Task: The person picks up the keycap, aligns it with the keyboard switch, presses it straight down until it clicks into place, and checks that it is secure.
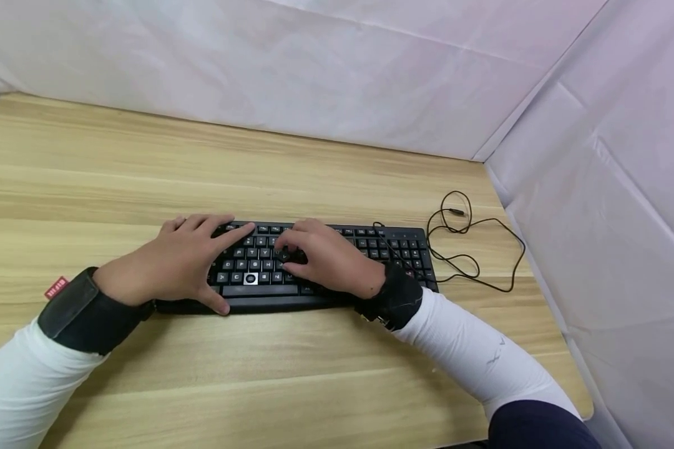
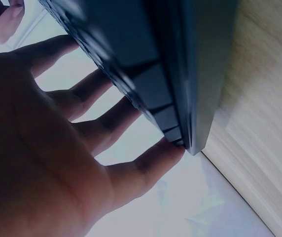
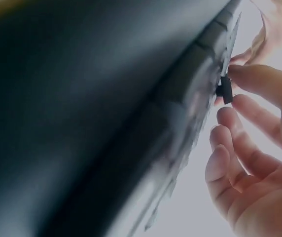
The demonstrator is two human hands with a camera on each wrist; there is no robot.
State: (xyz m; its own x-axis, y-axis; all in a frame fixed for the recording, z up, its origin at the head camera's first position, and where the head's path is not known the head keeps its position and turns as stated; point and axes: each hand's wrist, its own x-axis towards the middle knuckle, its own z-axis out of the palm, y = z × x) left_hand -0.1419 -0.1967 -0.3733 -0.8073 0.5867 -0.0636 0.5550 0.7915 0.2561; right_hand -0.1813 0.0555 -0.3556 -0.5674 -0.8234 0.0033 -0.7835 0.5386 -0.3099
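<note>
A black keyboard [image 1: 261, 290] lies on the table. My left hand [image 1: 174, 265] spreads over its left end, the thumb at the front edge and the fingers reaching toward the back edge. In the left wrist view, the fingers [image 2: 146, 173] touch the keyboard's keys and edge. My right hand [image 1: 326, 255] is over the middle keys and pinches a small black keycap [image 3: 226, 90] between thumb and index finger, its stem toward the keyboard. The other right fingers curl loosely. A bare key socket [image 1: 251, 279] shows in the bottom letter row.
The keyboard's thin black cable [image 1: 477, 280] lies in loops on the right side of the wooden table [image 1: 258, 380]. White sheeting [image 1: 337, 75] hangs behind the table and along its right side.
</note>
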